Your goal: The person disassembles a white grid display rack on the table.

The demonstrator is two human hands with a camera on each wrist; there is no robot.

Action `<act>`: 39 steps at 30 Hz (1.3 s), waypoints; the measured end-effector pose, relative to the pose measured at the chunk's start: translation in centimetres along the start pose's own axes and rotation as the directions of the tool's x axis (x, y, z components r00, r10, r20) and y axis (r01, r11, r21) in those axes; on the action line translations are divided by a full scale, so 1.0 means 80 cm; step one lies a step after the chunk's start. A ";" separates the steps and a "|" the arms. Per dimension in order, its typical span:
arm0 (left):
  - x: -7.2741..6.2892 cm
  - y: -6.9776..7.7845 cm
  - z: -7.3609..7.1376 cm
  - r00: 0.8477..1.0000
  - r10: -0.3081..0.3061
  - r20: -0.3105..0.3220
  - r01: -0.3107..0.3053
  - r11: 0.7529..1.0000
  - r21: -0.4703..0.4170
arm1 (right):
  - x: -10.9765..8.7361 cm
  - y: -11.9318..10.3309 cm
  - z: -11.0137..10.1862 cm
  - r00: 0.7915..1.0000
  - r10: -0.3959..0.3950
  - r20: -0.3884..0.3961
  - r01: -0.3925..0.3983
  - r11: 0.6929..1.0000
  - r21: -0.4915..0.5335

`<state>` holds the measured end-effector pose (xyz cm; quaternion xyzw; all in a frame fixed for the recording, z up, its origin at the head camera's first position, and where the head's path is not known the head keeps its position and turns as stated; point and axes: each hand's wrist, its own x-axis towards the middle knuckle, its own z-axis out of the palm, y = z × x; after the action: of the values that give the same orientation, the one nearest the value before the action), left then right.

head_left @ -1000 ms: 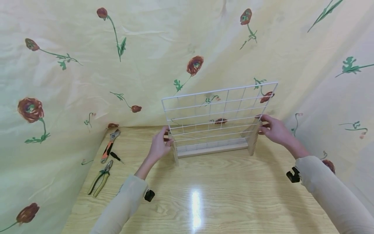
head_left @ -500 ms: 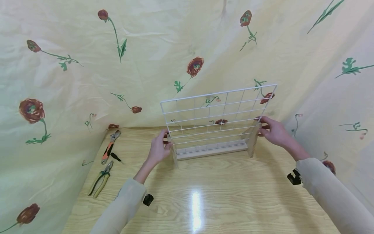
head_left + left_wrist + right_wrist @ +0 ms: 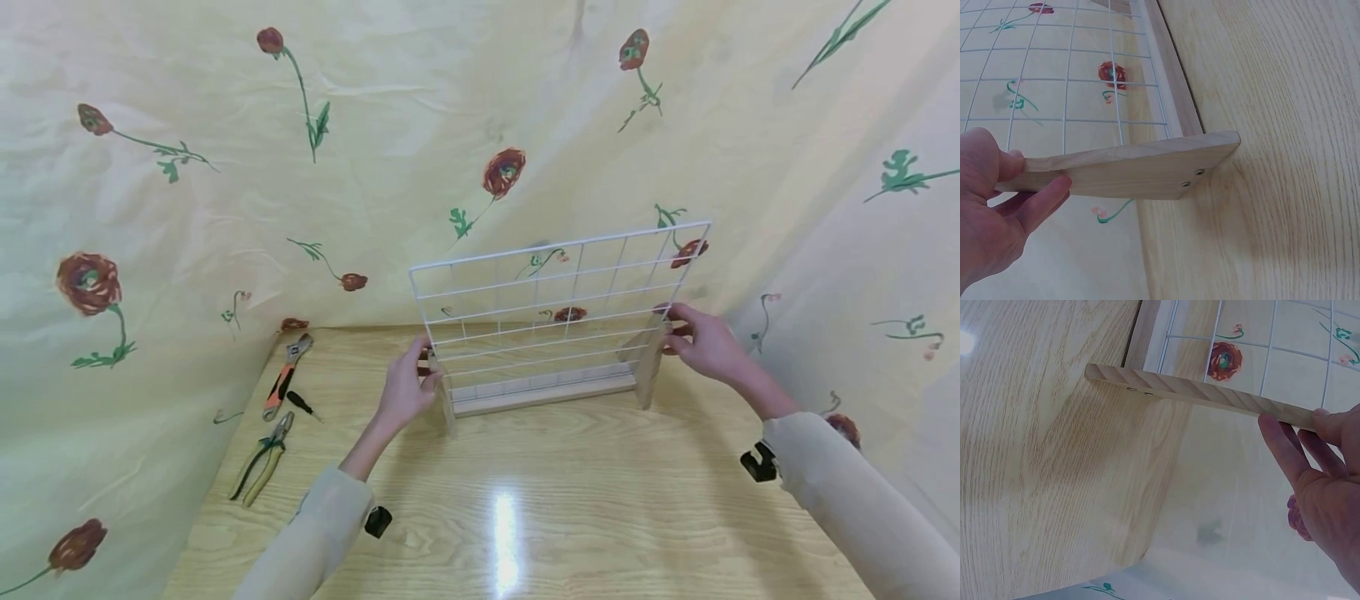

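A rack of pale wood with a white wire grid (image 3: 555, 283) stands on the table, its grid upright and leaning back. A wooden bar (image 3: 543, 395) joins its two side panels at the bottom. My left hand (image 3: 407, 387) pinches the upper end of the left side panel (image 3: 1129, 167), thumb on one face and fingers on the other. At the other end, my right hand (image 3: 705, 340) grips the top of the right side panel (image 3: 1210, 394) between thumb and fingers. Two screw heads (image 3: 1192, 178) show low on the left panel's outer face.
An adjustable wrench (image 3: 287, 377), a small black screwdriver (image 3: 303, 405) and pliers (image 3: 262, 458) lie at the left of the wood-grain table (image 3: 570, 500). Flowered cloth (image 3: 390, 183) hangs behind the rack and along both sides.
The rack sits slightly lower in the head view, its left end shifted a little toward me and to the left. Both hands keep their hold on the side panels.
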<state>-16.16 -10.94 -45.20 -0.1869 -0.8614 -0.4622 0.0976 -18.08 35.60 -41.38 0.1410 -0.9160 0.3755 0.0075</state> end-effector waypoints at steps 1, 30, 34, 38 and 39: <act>-0.001 0.000 0.000 1.000 0.005 -0.003 -0.005 1.000 0.005 | 0.000 0.000 0.000 1.000 -0.006 -0.005 0.006 1.000 -0.005; -0.031 0.002 -0.012 0.998 -0.058 -0.023 0.058 0.998 -0.017 | -0.005 -0.005 0.013 0.994 -0.107 0.007 0.107 0.993 0.043; -0.033 0.001 -0.014 0.998 -0.066 -0.023 0.065 0.998 -0.023 | -0.005 -0.006 0.015 0.994 -0.109 0.006 0.108 0.993 0.043; -0.036 0.001 -0.015 0.998 -0.052 -0.033 0.051 0.998 -0.029 | -0.005 -0.008 0.016 0.993 -0.117 0.001 0.117 0.993 0.030; -0.037 0.000 -0.015 0.998 -0.052 -0.035 0.051 0.998 -0.031 | -0.005 -0.009 0.016 0.992 -0.123 -0.002 0.123 0.992 0.025</act>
<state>-13.44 -12.60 -45.54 -0.1580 -0.8569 -0.4807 0.0982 -17.40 34.35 -41.88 0.1969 -0.9008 0.3859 0.0292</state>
